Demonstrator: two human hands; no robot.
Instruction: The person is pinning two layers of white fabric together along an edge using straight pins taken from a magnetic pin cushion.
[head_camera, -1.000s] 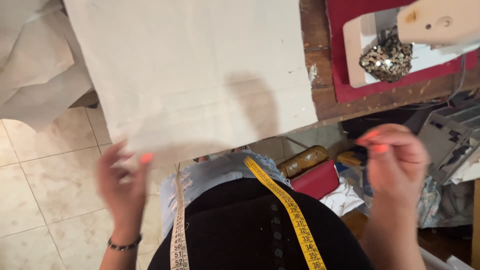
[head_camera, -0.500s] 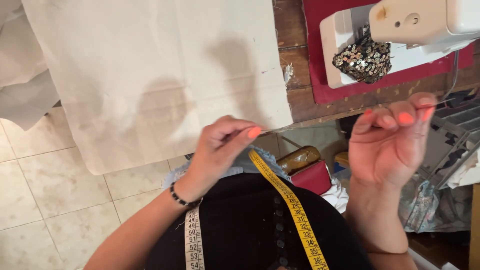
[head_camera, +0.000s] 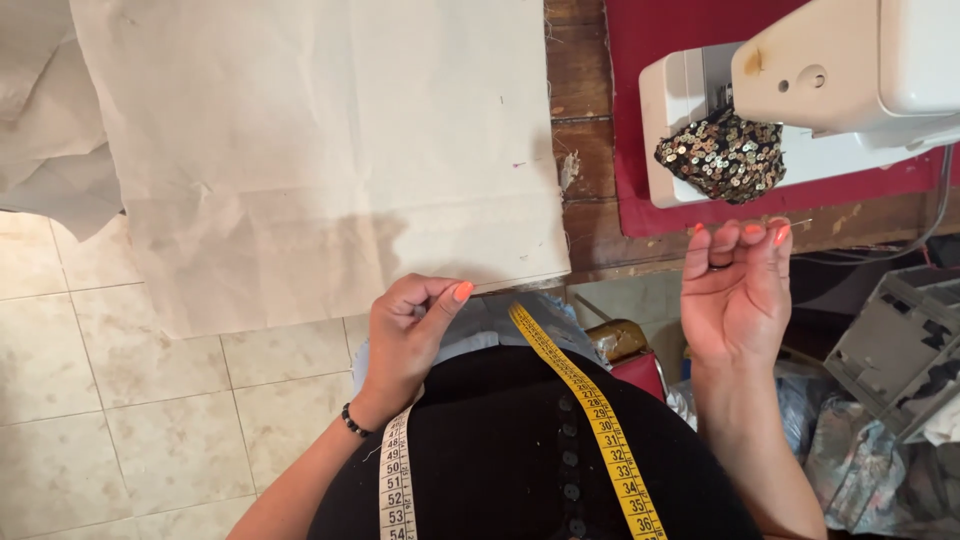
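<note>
Wooden table: cream cloth; right hand pinches needle.

A wooden table runs across the top. A large cream cloth covers its left part from 9 to 12 o'clock and hangs over the near edge. A red mat lies on the wood at 1 o'clock, and a white sewing machine stands on it at 2 o'clock. Below, toward 8 o'clock, is a beige tiled floor.
</note>
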